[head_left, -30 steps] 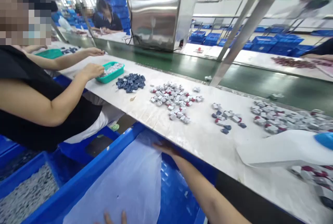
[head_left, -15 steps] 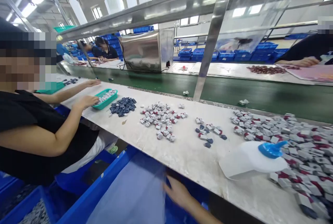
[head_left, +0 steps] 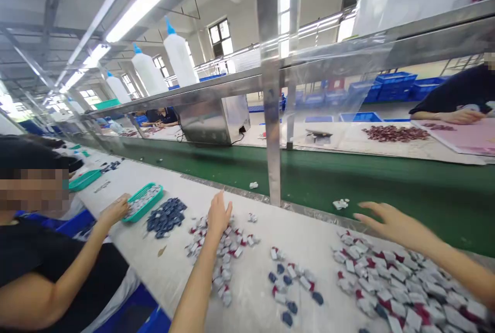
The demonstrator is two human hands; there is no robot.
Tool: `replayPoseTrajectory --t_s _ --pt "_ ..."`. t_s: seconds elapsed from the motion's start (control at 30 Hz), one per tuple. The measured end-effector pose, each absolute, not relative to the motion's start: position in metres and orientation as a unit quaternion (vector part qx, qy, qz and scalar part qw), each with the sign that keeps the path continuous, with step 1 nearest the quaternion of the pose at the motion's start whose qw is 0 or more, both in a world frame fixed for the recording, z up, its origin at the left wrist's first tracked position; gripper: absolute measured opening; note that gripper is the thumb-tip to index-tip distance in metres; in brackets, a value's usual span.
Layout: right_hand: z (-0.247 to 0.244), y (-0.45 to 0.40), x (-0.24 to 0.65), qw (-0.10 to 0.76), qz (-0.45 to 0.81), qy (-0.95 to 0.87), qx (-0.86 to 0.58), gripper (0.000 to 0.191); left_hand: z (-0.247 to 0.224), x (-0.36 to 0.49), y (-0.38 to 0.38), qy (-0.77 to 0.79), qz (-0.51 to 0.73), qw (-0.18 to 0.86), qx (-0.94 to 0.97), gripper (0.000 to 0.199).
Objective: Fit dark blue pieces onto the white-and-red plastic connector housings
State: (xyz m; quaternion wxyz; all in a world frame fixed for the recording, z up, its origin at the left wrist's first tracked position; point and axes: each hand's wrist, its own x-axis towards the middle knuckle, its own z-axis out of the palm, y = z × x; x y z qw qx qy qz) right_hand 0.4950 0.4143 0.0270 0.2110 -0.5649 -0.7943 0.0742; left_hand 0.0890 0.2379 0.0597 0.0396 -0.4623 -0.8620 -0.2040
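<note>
My left hand (head_left: 218, 215) is raised with its fingers apart over a loose pile of small silver-and-red packets (head_left: 221, 258). I cannot tell whether it touches them. My right hand (head_left: 390, 223) hangs open, holding nothing, above the far edge of a larger pile of the same packets (head_left: 402, 292). Between my hands lies a sparse group of silver and dark blue packets (head_left: 290, 281). Further left, a seated co-worker's hand (head_left: 115, 210) rests at a green tray (head_left: 144, 201), next to a heap of dark blue packets (head_left: 166, 217).
The packets lie on a long white worktable (head_left: 251, 292), with a green conveyor belt (head_left: 348, 183) behind it and a steel post (head_left: 273, 116) at its edge. Across the belt, a co-worker's arm (head_left: 452, 116) lies by a pink board (head_left: 460, 134). White bottles (head_left: 178, 60) hang overhead.
Both my hands have risen from the blue bin and its plastic liner to above the table. The view has swung up and along the table, and the bin has dropped almost out of sight.
</note>
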Motion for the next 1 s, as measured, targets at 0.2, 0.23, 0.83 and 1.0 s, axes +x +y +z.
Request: replayPoseTrajectory --t_s 0.2,0.23,0.83,1.0 --pt "-0.018 0.499 0.438 0.121 0.099 -0.849 -0.505 0.028 0.006 0.100 0.421 -0.844 -0.159 -0.036 -0.512 0.049" --pt "-0.023 0.502 0.437 0.123 0.107 -0.850 -0.501 0.025 -0.003 0.101 0.431 -0.847 -0.156 -0.037 -0.507 0.044" --pt "0.072 0.232 0.723 0.393 0.393 -0.359 -0.750 0.051 0.002 0.210 0.108 -0.780 -0.151 -0.097 -0.600 0.037" --pt "0.105 0.155 0.748 0.430 0.416 -0.289 -0.747 0.053 0.028 0.265 0.084 -0.789 -0.265 -0.155 -0.533 0.035"
